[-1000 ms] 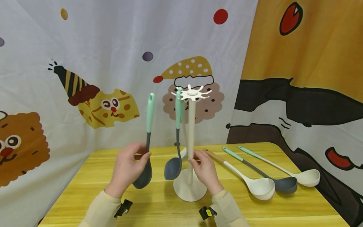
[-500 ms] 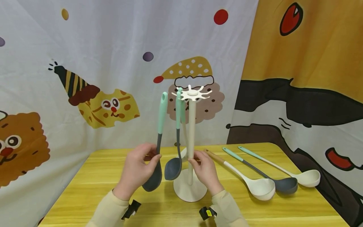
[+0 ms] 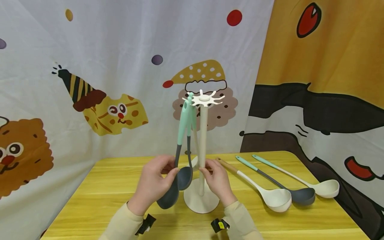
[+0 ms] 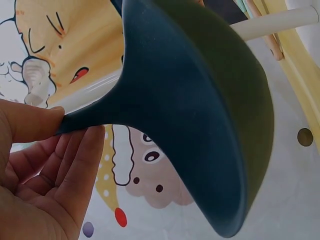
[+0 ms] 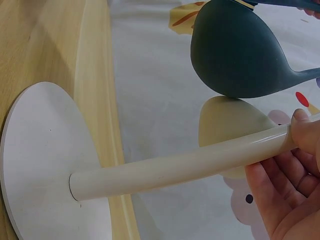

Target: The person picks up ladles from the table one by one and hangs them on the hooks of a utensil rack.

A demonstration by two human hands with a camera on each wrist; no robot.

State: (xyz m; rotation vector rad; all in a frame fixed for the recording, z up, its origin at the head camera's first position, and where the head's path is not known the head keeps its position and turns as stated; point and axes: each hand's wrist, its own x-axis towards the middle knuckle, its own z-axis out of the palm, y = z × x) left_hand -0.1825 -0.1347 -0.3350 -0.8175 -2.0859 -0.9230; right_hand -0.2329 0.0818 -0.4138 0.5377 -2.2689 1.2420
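Cartoon-printed cloth hangs behind a wood-grained desk, on which a white stand rises between the person's hands. Left hand pinches the held dark ladle by its neck, thumb against fingers, just above the bowl; its mint handle leans up toward the hook ring. Right hand has its thumb and fingers closed around the pole, above the round base. The step in hand seems to be hanging this ladle: the next move probably calls for lining the hole in its handle up with a free hook, with the right hand steadying the stand. The hung dark ladle overlaps it in the head view, so whether they touch is unclear; knocking the two together is a risk. A pale utensil hangs behind.

Toward the desk's right edge lie a wood-handled ladle, a grey ladle and a cream ladle, handles toward the far edge. Ladle bowls are the only containers visible; no contents show in them.
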